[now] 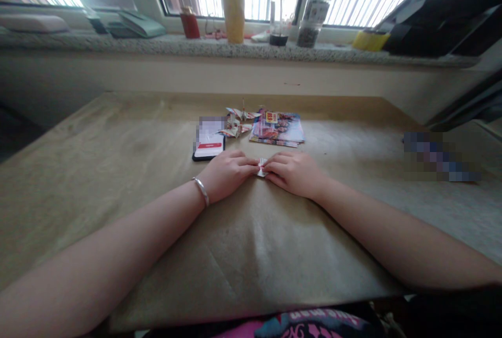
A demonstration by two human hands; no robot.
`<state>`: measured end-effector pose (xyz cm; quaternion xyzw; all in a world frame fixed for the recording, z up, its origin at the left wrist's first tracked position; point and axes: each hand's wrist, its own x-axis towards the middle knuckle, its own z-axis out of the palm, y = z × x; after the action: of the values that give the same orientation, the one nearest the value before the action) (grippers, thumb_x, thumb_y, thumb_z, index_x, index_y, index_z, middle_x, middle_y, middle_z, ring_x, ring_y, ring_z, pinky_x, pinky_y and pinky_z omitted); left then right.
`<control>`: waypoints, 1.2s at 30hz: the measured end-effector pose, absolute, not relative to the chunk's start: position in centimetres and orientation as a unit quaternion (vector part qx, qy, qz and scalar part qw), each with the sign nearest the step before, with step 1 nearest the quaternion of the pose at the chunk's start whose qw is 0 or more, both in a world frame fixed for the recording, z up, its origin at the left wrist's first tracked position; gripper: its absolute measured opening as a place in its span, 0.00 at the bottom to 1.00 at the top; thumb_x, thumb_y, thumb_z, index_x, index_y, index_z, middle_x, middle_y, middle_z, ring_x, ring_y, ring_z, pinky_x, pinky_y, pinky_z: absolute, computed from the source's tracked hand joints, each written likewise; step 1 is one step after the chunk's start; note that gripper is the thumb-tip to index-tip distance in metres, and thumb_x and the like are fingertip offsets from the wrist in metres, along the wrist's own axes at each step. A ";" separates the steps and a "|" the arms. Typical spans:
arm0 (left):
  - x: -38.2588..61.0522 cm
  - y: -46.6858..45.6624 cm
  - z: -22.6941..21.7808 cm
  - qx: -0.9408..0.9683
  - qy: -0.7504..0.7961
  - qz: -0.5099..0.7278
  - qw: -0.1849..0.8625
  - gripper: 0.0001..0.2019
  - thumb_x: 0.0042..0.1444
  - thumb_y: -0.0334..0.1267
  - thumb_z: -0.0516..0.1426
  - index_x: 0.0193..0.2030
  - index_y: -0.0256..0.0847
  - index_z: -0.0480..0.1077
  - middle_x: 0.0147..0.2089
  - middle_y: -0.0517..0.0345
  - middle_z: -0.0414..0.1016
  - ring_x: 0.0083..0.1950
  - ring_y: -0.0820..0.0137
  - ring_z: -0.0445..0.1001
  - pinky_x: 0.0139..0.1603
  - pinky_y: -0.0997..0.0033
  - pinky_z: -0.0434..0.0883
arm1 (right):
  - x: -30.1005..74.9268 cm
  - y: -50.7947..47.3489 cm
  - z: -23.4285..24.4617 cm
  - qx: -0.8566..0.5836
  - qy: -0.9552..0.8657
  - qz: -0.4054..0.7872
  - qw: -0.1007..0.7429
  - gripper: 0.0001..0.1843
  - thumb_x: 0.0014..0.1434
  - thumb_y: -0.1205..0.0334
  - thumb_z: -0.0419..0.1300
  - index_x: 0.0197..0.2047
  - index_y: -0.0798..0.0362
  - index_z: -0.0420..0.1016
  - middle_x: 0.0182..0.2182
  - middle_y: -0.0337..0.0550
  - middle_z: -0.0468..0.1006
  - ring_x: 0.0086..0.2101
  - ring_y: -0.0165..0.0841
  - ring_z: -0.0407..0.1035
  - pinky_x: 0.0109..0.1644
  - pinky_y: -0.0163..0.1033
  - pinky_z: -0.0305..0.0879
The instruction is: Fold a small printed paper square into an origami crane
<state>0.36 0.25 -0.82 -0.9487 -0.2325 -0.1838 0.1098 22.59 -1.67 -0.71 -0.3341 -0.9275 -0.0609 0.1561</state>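
Observation:
A small piece of folded paper (261,167), white with red marks, lies on the table between my hands. My left hand (230,172) grips its left side, with a silver bracelet on the wrist. From the right, the fingers of my right hand (292,172) press on the paper's other side and partly cover it. Just beyond my hands stand folded paper cranes (236,128) with the same white and red look. A phone (209,142) with a lit screen lies beyond my left wrist.
A stack of colourful printed leaflets (278,128) lies past my right hand. Far right on the table (176,254) is a blurred-out flat item (439,158). Along the granite windowsill (149,44) stand a red candle-like jar (190,23), a tall yellow cylinder (232,3), clear containers (309,19) and a black bag (443,14).

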 end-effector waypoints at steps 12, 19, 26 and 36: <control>0.3 -0.6 0.1 -0.954 -0.255 -0.143 0.071 0.12 0.59 0.31 0.51 0.46 0.41 0.73 0.44 0.56 0.77 0.42 0.69 0.73 0.44 0.68 0.71 | 22.9 -1.5 -0.6 -0.323 -0.933 -0.046 0.153 0.14 0.63 0.59 0.51 0.38 0.52 0.77 0.34 0.45 0.75 0.35 0.32 0.66 0.38 0.36 0.59; 0.2 -0.6 0.0 -0.953 -0.247 -0.145 0.096 0.11 0.60 0.30 0.51 0.45 0.41 0.73 0.44 0.57 0.77 0.40 0.69 0.72 0.42 0.69 0.71 | 22.8 -1.6 -0.1 -0.332 -0.933 -0.060 0.129 0.09 0.60 0.65 0.52 0.38 0.54 0.74 0.33 0.45 0.73 0.35 0.33 0.64 0.38 0.36 0.57; 0.2 -0.5 -0.2 -0.953 -0.247 -0.147 0.094 0.12 0.61 0.30 0.51 0.46 0.42 0.72 0.44 0.56 0.76 0.41 0.70 0.71 0.43 0.70 0.70 | 22.8 -1.8 0.0 -0.343 -0.929 -0.050 0.131 0.10 0.60 0.66 0.52 0.38 0.54 0.75 0.32 0.45 0.73 0.34 0.33 0.63 0.38 0.36 0.57; 0.6 -0.8 0.2 -0.944 -0.290 -0.120 0.104 0.10 0.60 0.34 0.51 0.44 0.41 0.72 0.35 0.55 0.71 0.34 0.71 0.68 0.34 0.73 0.67 | 23.0 -1.7 -0.5 -0.371 -0.914 0.010 0.165 0.11 0.59 0.60 0.55 0.43 0.53 0.74 0.34 0.46 0.72 0.35 0.34 0.65 0.39 0.37 0.59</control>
<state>0.56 -0.77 0.16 -0.9439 -0.2899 -0.1199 0.1036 22.96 -1.66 -0.51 -0.3705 -0.9140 0.0099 0.1649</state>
